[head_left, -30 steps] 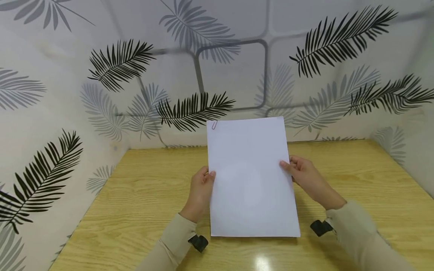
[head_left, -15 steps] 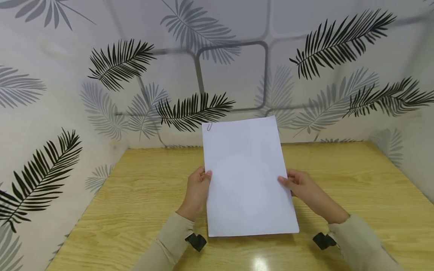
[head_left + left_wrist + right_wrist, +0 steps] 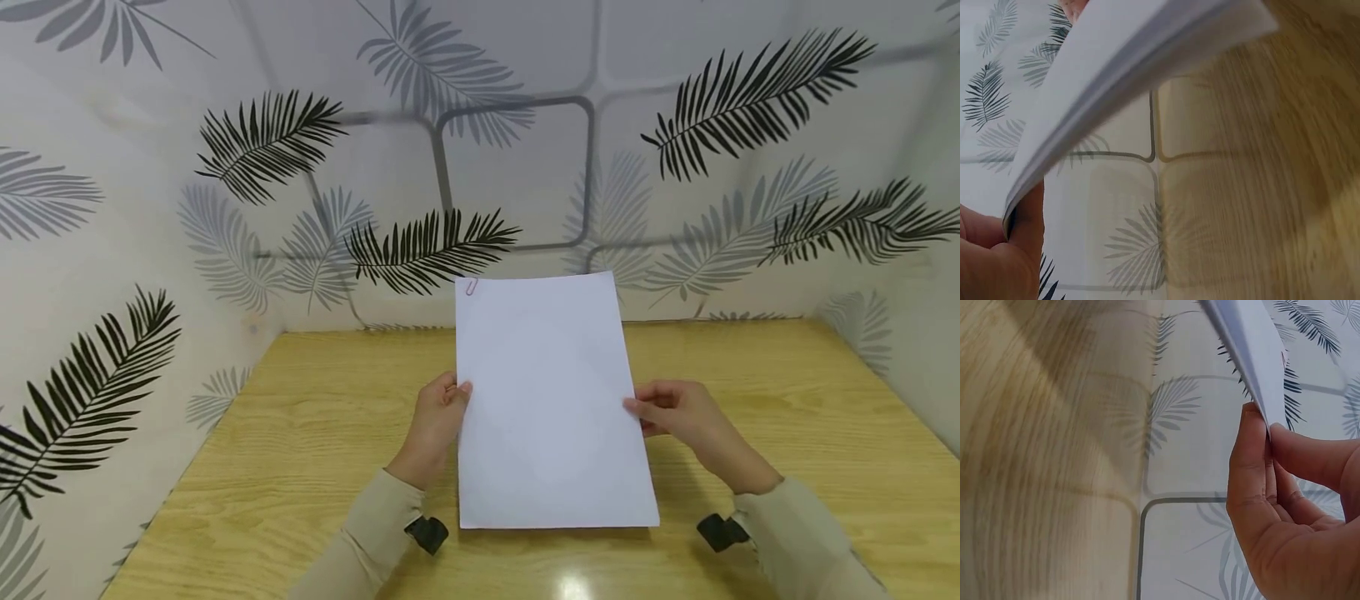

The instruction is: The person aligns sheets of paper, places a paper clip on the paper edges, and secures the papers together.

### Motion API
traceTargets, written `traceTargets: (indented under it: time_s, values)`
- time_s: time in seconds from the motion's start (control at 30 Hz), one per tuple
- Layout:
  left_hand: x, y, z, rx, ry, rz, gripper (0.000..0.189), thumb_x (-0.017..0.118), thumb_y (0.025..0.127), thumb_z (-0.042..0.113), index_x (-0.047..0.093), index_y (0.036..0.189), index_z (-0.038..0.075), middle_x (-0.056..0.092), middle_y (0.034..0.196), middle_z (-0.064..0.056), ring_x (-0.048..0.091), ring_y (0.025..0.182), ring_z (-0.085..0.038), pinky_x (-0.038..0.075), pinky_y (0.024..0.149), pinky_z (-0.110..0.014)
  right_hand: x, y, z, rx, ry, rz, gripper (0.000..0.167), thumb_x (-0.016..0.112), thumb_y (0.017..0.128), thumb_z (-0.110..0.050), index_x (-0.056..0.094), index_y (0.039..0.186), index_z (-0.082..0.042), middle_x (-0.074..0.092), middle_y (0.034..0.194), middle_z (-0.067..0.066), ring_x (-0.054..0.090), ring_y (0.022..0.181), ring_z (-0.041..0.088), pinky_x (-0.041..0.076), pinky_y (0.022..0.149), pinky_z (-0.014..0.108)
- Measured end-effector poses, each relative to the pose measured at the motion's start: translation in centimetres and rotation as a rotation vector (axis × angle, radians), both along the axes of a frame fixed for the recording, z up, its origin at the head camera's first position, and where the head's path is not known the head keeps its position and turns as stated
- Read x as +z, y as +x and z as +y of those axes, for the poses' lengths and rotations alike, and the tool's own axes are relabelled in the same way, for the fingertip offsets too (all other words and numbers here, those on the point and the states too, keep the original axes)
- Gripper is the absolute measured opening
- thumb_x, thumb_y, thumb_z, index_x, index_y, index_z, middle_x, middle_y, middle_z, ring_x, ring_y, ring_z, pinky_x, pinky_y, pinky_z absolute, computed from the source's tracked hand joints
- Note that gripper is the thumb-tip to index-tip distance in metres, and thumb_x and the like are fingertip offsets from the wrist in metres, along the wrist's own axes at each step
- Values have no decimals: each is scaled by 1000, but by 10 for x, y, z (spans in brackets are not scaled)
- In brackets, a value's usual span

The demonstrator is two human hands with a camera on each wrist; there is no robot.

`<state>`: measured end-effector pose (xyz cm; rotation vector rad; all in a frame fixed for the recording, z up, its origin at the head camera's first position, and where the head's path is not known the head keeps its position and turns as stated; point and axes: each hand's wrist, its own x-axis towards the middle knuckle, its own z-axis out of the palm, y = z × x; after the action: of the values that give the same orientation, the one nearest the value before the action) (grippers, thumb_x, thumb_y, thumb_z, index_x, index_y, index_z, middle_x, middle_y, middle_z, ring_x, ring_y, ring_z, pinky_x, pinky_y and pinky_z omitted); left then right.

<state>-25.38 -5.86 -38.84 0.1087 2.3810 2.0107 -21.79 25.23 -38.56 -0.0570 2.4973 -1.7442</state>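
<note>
A stack of white paper is held up over the table in the head view, its printed side, if any, not visible. At its top left corner sits a reddish paper clip. My left hand pinches the left edge, thumb on the front face. On the opposite edge, my right hand pinches the sheets between thumb and fingers. The left wrist view shows the layered lower edge of the paper bending slightly. In the right wrist view, thumb and fingertips meet on the paper's edge.
The wood-grain table spreads beneath both hands. Behind it rises a wall with leaf-patterned covering, which also runs along the left and right sides. Black wrist-camera mounts hang at both sleeve cuffs.
The paper tilted a little to the left, then straightened, and its top edge is now lower. My right hand has slid down along the right edge. My left hand keeps its hold.
</note>
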Motion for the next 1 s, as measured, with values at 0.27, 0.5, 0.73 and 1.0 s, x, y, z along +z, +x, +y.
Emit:
traceTargets:
  time_s: [0.27, 0.5, 0.73, 1.0]
  values:
    - [-6, -6, -9, -79, -139, -11, 31, 61, 96, 15, 45, 71, 6, 37, 53, 2, 43, 53, -15, 46, 56, -33, -6, 2, 2, 5, 12, -40, 35, 67, 92, -16, 60, 108, 14, 65, 81, 2, 63, 71, 15, 56, 70, 34]
    - [-13, -16, -13, -124, -255, 16, 31, 68, 92, 20, 51, 70, 6, 38, 50, 2, 43, 50, -14, 39, 49, -27, -9, -2, 5, 37, 48, -44, 30, 68, 91, -14, 62, 102, 12, 65, 74, 2, 61, 67, 14, 54, 63, 30]
    - [-16, -23, -9, -153, -364, 15, 28, 66, 93, 16, 53, 70, 4, 50, 48, -6, 45, 40, -14, 36, 43, -23, -12, -5, 2, 75, 34, -69, 32, 68, 90, -11, 60, 105, 17, 65, 75, 4, 65, 65, 15, 56, 67, 35]
    - [-22, -27, -5, -164, -394, 11, 22, 66, 92, 10, 55, 75, 0, 52, 49, -2, 54, 41, -19, 46, 45, -29, -18, -10, -2, 90, 59, -76, 23, 66, 90, -4, 62, 97, 17, 66, 71, 6, 65, 61, 14, 56, 65, 36]
